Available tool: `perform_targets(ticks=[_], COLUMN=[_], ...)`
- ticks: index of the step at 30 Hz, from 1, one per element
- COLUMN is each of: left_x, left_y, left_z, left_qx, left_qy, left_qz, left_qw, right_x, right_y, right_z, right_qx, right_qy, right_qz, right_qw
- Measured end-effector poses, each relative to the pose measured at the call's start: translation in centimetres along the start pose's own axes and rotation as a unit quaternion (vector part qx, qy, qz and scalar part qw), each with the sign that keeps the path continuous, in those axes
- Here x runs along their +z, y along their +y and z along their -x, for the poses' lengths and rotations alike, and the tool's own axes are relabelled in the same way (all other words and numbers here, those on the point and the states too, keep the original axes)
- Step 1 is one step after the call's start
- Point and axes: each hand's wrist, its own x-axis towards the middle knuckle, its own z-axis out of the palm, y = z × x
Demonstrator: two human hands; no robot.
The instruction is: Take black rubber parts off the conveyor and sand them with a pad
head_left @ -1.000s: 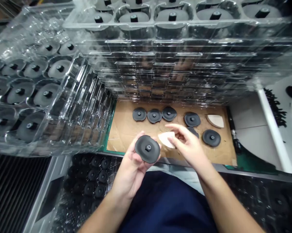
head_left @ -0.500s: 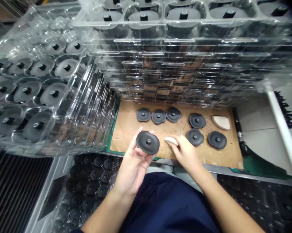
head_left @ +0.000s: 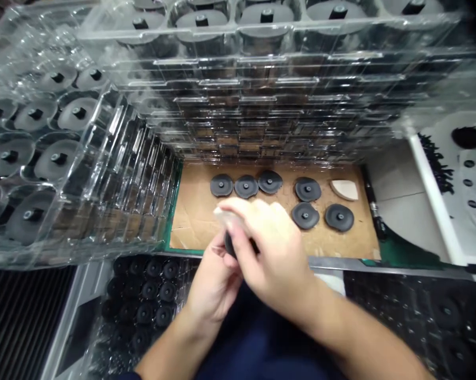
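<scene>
My left hand (head_left: pixel 216 279) is closed round the edge of a black oval disc (head_left: pixel 230 245), most of which is hidden behind my other hand. Between the fingers and thumb of my right hand (head_left: pixel 272 243) is a pale sponge (head_left: pixel 224 214), held over the disc; whether it touches the disc's face cannot be seen. Just beyond my hands, several similar discs with a small central stub, such as one black disc (head_left: pixel 221 185), lie on a sheet of brown cardboard (head_left: pixel 194 221). A second pale wedge-shaped sponge (head_left: pixel 344 189) rests at the cardboard's right end.
Tall stacks of clear plastic trays (head_left: pixel 257 84) filled with discs rise behind the cardboard, with another tray stack (head_left: pixel 115 158) on the left. More dark discs (head_left: pixel 151 290) sit in trays below the bench edge. A white-edged panel (head_left: pixel 431 195) stands at right.
My right hand has moved left and up with the sponge, bringing it over the disc in my left hand. The disc has tilted and is now mostly covered. The view has shifted slightly.
</scene>
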Motion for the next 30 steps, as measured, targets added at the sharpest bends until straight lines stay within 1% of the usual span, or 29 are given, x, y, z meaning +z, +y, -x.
perform_targets(ticks=[1,4,5,6,8,9,10,11,13,14,16,18,19,21,23,25,27,29,30], left_x=[0.1,0.5,0.6,0.8,1.0,1.1,1.0,1.0,0.9,0.9,1.2,1.6,1.8,2.0,2.0,2.0,1.9,1.9,1.9], left_y=[0.1,0.4,0.3,0.2,0.1,0.1,0.1,0.2,0.4,0.5,0.4,0.1,0.0,-0.2,-0.2,-0.1,-0.1,-0.2,-0.2], left_z=[0.1,0.1,0.1,0.1,0.1,0.1,0.2,0.2,0.2,0.2,0.1,0.1,0.1,0.1,0.2,0.2,0.3,0.2,0.1], left_qx=[-0.003,0.006,0.007,0.008,0.01,0.01,0.011,0.008,-0.006,-0.015,-0.016,-0.009,-0.006,-0.012,-0.02,-0.012,0.003,0.005,0.003], left_qy=[-0.001,0.014,0.012,0.004,-0.022,-0.035,-0.043,-0.046,-0.047,-0.05,-0.059,-0.065,-0.064,-0.051,-0.033,-0.01,0.01,0.027,0.033], left_qz=[0.0,0.003,-0.001,-0.006,-0.006,-0.002,0.005,0.01,0.014,0.014,0.02,0.022,0.022,0.019,0.016,0.01,0.008,0.008,0.009], left_qw=[1.0,1.0,1.0,1.0,1.0,0.999,0.999,0.999,0.999,0.999,0.998,0.998,0.998,0.998,0.999,1.0,1.0,1.0,0.999], right_x=[0.0,-0.3,-0.4,-0.4,-0.4,-0.5,-0.7,-1.0,-2.1,-2.7,-3.7,-4.2,-4.2,-3.9,-3.4,-3.1,-2.9,-2.8,-2.7], right_y=[0.0,-0.2,-0.2,-0.3,-0.4,-0.4,-0.3,-0.2,0.3,0.5,0.9,0.8,0.6,0.1,-0.2,-0.1,0.0,0.1,0.2], right_z=[0.2,0.4,0.3,0.2,-0.1,-0.1,0.1,0.4,1.2,1.6,2.3,2.6,2.7,2.8,2.7,2.5,2.4,2.4,2.3], right_qx=[-0.002,0.018,0.025,0.026,0.005,-0.009,-0.019,-0.022,-0.011,-0.002,0.01,0.007,0.002,-0.014,-0.023,-0.006,0.016,0.012,0.007], right_qy=[-0.001,-0.072,-0.066,-0.043,0.009,0.018,0.009,-0.013,-0.065,-0.074,-0.072,-0.044,-0.025,-0.009,-0.025,-0.038,-0.021,-0.003,-0.009], right_qz=[-0.022,-0.092,-0.087,-0.066,-0.029,-0.028,-0.042,-0.06,-0.074,-0.058,0.005,0.067,0.088,0.09,0.049,0.019,0.036,0.053,0.041], right_qw=[1.0,0.993,0.994,0.997,1.0,0.999,0.999,0.998,0.995,0.996,0.997,0.997,0.996,0.996,0.998,0.999,0.999,0.999,0.999])
